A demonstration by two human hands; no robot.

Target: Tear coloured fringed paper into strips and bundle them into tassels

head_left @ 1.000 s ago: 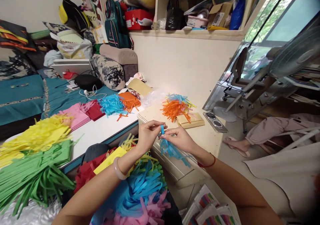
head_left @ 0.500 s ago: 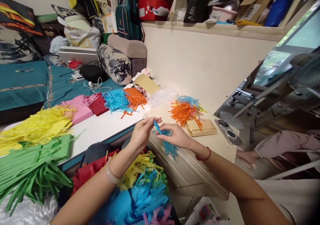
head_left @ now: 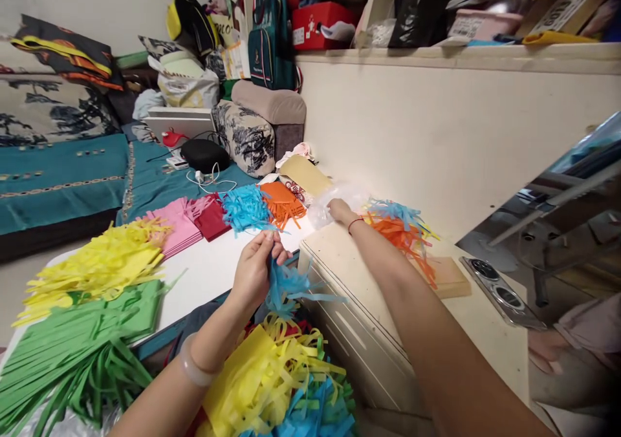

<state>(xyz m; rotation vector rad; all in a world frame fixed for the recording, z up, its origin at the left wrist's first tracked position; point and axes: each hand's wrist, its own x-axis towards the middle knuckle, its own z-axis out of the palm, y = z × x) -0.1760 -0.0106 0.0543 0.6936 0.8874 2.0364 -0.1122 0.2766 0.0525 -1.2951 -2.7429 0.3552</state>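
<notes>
The left hand (head_left: 255,270) pinched the gathered top of a blue fringed paper tassel (head_left: 286,288) between thumb and fingers, holding it above the heap of yellow and blue fringe (head_left: 286,385) near the white bench (head_left: 204,262). The right hand (head_left: 339,211) reached far forward, resting on crinkled clear plastic (head_left: 334,198) beside the orange fringe pile (head_left: 402,236); its fingers were partly hidden, so I could not tell their grip.

I'm seeing matt blue paper fringe (head_left: 286,288), a crinkly glossy plastic bag (head_left: 334,194), and a smooth pale wood cabinet (head_left: 388,308).
</notes>
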